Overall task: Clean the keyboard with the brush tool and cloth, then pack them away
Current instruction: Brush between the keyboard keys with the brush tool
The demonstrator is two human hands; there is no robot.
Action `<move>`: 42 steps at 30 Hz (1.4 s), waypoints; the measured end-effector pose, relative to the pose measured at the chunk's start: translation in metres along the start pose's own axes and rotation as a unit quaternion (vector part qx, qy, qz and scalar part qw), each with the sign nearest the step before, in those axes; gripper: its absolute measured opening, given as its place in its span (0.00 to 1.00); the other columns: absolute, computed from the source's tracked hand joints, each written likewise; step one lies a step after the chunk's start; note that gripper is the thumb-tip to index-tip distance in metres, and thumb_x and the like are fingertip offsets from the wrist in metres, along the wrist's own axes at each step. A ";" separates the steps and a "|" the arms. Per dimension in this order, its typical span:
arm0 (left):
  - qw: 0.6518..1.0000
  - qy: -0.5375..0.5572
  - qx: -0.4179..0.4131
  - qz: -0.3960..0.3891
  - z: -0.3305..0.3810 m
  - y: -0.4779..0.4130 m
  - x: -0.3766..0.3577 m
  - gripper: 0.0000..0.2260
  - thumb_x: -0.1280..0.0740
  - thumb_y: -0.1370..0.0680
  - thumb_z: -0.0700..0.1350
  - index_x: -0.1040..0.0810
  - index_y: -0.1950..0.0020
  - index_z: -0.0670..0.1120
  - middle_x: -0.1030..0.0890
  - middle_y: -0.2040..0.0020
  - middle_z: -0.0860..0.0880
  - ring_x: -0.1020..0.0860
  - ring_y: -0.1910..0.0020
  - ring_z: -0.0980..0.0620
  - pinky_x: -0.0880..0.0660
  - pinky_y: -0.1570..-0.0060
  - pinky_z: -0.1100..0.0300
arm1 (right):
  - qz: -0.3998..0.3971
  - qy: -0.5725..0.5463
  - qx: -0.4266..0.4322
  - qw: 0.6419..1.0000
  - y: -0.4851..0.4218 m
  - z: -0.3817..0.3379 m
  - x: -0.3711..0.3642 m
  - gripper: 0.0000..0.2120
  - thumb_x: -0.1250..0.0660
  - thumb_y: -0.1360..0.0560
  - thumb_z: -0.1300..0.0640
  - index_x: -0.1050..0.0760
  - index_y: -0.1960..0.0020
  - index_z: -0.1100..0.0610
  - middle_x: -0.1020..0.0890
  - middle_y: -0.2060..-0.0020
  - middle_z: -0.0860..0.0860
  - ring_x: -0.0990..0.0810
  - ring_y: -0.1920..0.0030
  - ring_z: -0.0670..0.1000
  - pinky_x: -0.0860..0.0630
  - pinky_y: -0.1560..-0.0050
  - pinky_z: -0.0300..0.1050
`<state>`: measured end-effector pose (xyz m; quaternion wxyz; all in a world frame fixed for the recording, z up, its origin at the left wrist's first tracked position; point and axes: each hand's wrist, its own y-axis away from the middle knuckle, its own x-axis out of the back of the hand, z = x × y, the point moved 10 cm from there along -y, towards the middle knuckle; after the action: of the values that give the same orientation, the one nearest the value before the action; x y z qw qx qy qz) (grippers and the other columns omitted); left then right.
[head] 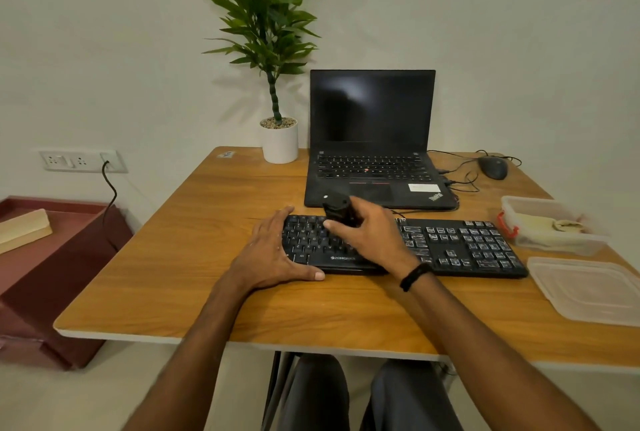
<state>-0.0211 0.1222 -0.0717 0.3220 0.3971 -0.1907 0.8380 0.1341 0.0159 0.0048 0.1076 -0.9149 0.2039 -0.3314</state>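
A black keyboard (464,247) lies across the wooden desk (214,292) in front of me. My right hand (372,235) is over the keyboard's middle, closed around a black brush tool (337,211) that points down at the keys; its bristles are hidden. At the keyboard's left end my left hand (273,250) rests flat, fingers over the keys and thumb against the front edge. A pale cloth (543,226) sits inside a clear plastic box (519,204) at the right.
The box's clear lid (588,292) lies at the right front of the desk. Behind the keyboard stands an open laptop (372,140), with a potted plant (278,140) to its left and a mouse (493,167) with cables to its right.
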 end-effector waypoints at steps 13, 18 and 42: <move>1.000 -0.011 -0.006 0.003 -0.004 0.000 -0.002 0.67 0.26 0.48 0.80 0.52 0.18 0.60 0.44 0.18 0.53 0.44 0.21 0.48 0.37 0.24 0.39 | -0.070 -0.032 0.022 0.997 0.012 -0.012 -0.035 0.24 0.23 0.30 0.47 0.27 0.36 0.44 0.19 0.43 0.42 0.20 0.43 0.41 0.21 0.42 0.43; 1.000 0.004 0.000 -0.004 -0.003 0.000 -0.002 0.67 0.25 0.49 0.79 0.53 0.18 0.60 0.45 0.19 0.52 0.44 0.21 0.48 0.37 0.24 0.39 | -0.121 0.033 -0.003 0.992 0.021 0.000 -0.011 0.25 0.23 0.30 0.48 0.26 0.35 0.45 0.19 0.42 0.42 0.22 0.42 0.43 0.22 0.41 0.44; 0.994 -0.030 -0.002 -0.106 0.010 -0.024 0.001 0.65 0.29 0.51 0.81 0.49 0.18 0.61 0.47 0.18 0.51 0.47 0.21 0.44 0.43 0.23 0.37 | -0.001 -0.033 -0.059 0.998 -0.028 0.034 0.045 0.26 0.24 0.30 0.49 0.26 0.34 0.51 0.19 0.41 0.47 0.20 0.42 0.45 0.21 0.42 0.45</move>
<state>0.0001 0.1344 -0.0634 0.4040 0.4392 -0.1590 0.7865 0.1962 0.0228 0.0135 0.0596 -0.9302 0.2185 -0.2887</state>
